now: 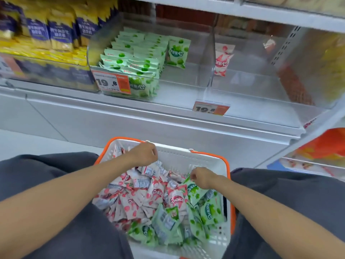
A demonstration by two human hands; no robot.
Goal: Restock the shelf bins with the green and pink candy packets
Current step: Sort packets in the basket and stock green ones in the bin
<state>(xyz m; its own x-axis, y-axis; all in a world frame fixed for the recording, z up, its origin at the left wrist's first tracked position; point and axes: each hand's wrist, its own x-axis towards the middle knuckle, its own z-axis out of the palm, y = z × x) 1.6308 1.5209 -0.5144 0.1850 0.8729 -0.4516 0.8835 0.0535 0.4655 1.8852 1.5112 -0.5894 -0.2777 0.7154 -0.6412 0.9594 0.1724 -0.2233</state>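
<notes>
A white basket with an orange rim [211,156] stands between my knees, holding several pink candy packets [149,195] and green candy packets [168,221]. My left hand [143,154] is at the basket's far rim, its fingers curled down onto a pink packet [157,164]. My right hand [201,177] pinches the top edge of a green packet [195,190]. On the shelf, the left clear bin [186,85] has rows of green packets [136,53] in its left half. The right clear bin [252,86] holds one pink packet [223,58].
Orange price tags [112,82] [211,108] hang on the bin fronts. Yellow and blue bags [46,34] fill the shelf at the left. A white shelf base [149,124] runs below the bins. Lower shelves with orange goods [324,144] are at the right.
</notes>
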